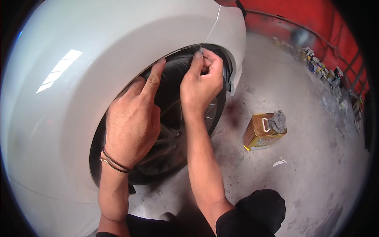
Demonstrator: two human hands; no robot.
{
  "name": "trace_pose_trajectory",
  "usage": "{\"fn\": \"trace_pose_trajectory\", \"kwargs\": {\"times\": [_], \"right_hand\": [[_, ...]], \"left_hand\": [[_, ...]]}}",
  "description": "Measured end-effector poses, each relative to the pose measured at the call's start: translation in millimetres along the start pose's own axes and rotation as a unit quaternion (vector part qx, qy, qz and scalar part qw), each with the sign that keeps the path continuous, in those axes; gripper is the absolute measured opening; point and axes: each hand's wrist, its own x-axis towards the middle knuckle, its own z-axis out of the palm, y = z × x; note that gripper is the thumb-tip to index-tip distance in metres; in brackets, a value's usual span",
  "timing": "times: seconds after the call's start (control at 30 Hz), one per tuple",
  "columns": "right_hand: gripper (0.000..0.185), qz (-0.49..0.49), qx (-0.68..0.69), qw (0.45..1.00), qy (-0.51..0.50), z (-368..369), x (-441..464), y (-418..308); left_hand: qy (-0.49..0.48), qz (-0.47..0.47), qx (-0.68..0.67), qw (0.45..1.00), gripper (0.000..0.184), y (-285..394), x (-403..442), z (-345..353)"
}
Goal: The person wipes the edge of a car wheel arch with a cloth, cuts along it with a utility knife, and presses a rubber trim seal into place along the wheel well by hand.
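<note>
A white car fender [118, 51] curves around a dark tyre and wheel [169, 138]. My left hand [134, 114] lies along the wheel-arch edge, its index finger stretched out with the tip touching the lip; the other fingers are bent, partly out of sight at the arch. My right hand [201, 81] is closed in a pinch at the top of the arch, near the seam with the bumper [231, 35]. Between its thumb and index finger shows a small grey-white piece [201, 49], too small to name.
On the concrete floor to the right stands a gold metal can [258, 136] with a crumpled grey cloth [278, 121] on top. A white scrap [280, 162] lies nearby. Several containers [321, 71] line the red wall [316, 19].
</note>
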Motion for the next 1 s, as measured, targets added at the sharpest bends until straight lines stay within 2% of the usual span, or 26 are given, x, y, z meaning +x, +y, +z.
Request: {"fn": "trace_pose_trajectory", "kwargs": {"times": [0.27,0.33,0.47,0.57,0.63,0.77,0.83,0.97,1.0], "right_hand": [[0.014,-0.014,-0.022,1.0,-0.003,5,-1,-7],[0.014,-0.025,-0.002,1.0,-0.016,6,-6,-8],[0.017,0.008,-0.024,0.999,-0.032,-1,-1,-3],[0.018,0.024,-0.026,0.999,-0.038,3,-2,-3],[0.018,0.001,-0.031,0.998,-0.053,3,-7,-6],[0.018,-0.021,-0.03,0.997,-0.073,0,-11,-5],[0.017,-0.005,-0.057,0.996,-0.065,-7,0,-5],[0.017,-0.083,-0.072,0.99,-0.086,-7,-9,4],[0.017,-0.151,-0.085,0.981,-0.088,-9,-16,4]], "left_hand": [[-0.003,-0.007,-0.003,1.0,0.09,2,-1,0],[0.009,-0.007,-0.038,0.999,0.107,-1,-1,3],[0.013,-0.01,-0.023,1.0,0.106,2,0,4],[-0.008,-0.036,-0.028,0.999,0.102,2,1,3],[0.033,-0.012,-0.023,0.999,0.098,-1,2,10],[0.049,-0.021,-0.011,0.999,0.093,-4,3,16],[0.087,0.018,-0.003,0.996,0.075,-6,4,17],[0.071,0.0,-0.004,0.997,0.076,-3,3,13],[0.059,-0.003,-0.007,0.998,0.077,-2,2,12]]}}
